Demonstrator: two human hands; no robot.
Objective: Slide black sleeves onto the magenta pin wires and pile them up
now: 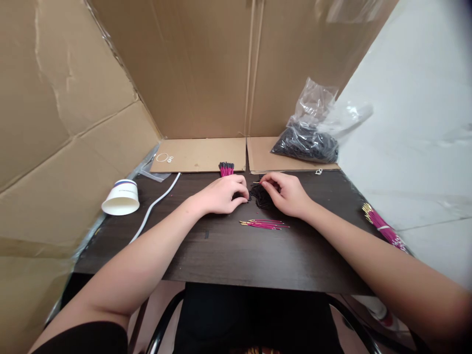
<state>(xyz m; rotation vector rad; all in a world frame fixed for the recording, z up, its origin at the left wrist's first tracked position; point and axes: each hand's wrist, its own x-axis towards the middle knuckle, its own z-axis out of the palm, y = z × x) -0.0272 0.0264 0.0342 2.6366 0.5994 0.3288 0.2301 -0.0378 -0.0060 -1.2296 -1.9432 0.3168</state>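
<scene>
The loose pink wires [264, 224] lie in a thin, roughly parallel spread on the dark table [206, 255], nearer the person than the heap of small black pieces [262, 198] between the two hands. They look slim and straight, so they are probably very light and fairly stiff, though a hard squeeze or sideways push might bend one. Their coloured length seems smooth and likely to roll or slip under a careless finger; the middle of it looks like the safest place to pinch, leaving the gold ends untouched. The right hand [286, 194] has thumb and forefinger closed together at the right edge of the heap, pinching a thin wire [257, 183] whose pale end pokes out to the left. The left hand [225, 193] is loosely curled at the heap's other side, thumb and forefinger a little apart; whether it has hold of a black piece cannot be told. The black pieces look tiny and almost weightless, perhaps rubbery, and best taken singly by the fingertips. Just beyond the left hand, a black-ended bunch [226, 169] shows only partly; packed so closely, it would probably handle best gripped around its pink middle.
</scene>
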